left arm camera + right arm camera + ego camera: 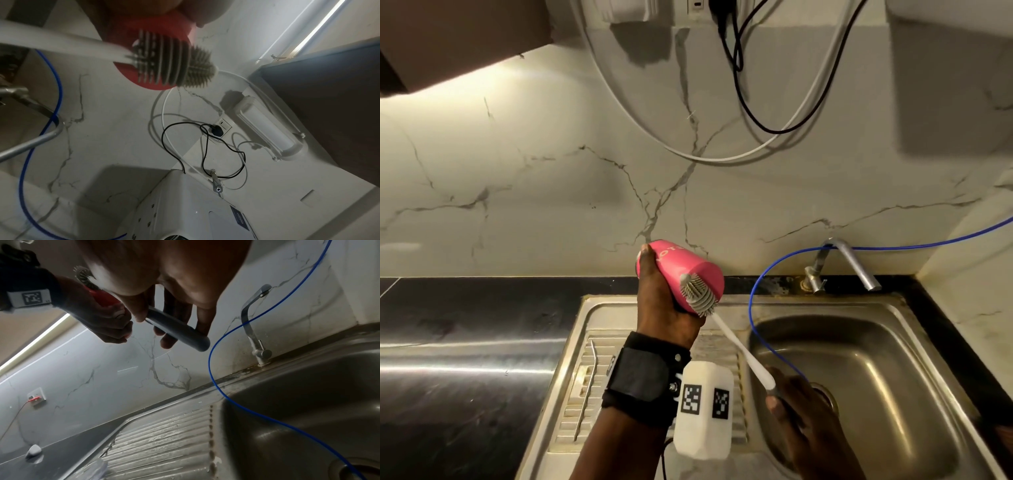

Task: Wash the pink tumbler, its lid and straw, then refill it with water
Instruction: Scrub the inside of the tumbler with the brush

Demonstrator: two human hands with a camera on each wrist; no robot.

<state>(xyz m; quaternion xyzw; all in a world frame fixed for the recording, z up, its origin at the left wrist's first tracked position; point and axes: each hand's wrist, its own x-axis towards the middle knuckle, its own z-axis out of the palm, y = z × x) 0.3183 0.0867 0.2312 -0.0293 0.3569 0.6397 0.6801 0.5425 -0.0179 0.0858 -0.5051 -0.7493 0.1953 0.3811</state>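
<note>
- Tumbler (681,274), pink, lies tilted in the left hand (664,305) above the sink's (893,308) drainboard, fingers wrapped round it.
- Right hand (801,411) holds the brush (698,291) by its handle, fingers curled round it; the bristles touch the tumbler's end.
- Straw (587,387) lies on the drainboard.

basin: open steel sink bowl (866,370), crossed by thin blue tube (751,301) looping down to drain
tap: bent chrome faucet (859,263) overhangs back rim, blocks rear right
drainboard: ribbed steel, bent metal straw (587,390) lying along left edge
above: black and white cables (743,102) hang on marble wall
left: dark counter (465,342) open
</note>
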